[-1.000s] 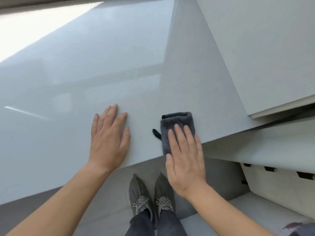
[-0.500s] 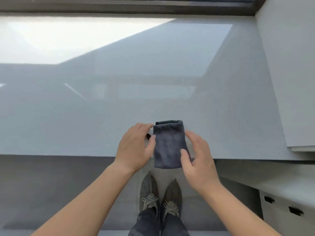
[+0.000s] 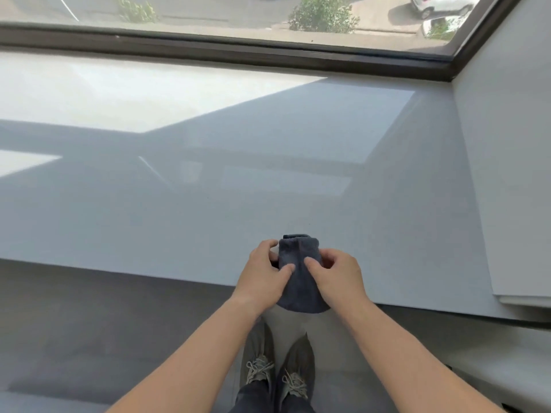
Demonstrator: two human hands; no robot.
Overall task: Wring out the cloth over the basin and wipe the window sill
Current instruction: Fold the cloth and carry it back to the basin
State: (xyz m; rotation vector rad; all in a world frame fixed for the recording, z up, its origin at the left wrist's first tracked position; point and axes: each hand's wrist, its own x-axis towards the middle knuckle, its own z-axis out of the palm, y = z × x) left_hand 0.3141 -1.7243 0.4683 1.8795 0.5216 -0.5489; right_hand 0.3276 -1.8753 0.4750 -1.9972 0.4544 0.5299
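A folded dark grey cloth (image 3: 298, 263) lies at the front edge of the wide, glossy white window sill (image 3: 208, 210), its near end hanging over the edge. My left hand (image 3: 265, 272) grips the cloth's left side, thumb on top. My right hand (image 3: 334, 275) grips its right side in the same way. Both hands pinch the cloth between thumb and fingers. No basin is in view.
A dark window frame (image 3: 238, 52) runs along the sill's far edge, with street and bushes beyond the glass. A white wall panel (image 3: 512, 174) closes the sill on the right. Sunlight falls on the far left of the sill. My shoes (image 3: 277, 371) stand on the floor below.
Both hands went from lying flat on the sill and cloth to gripping the cloth from either side. My view has tilted up, bringing the window into sight.
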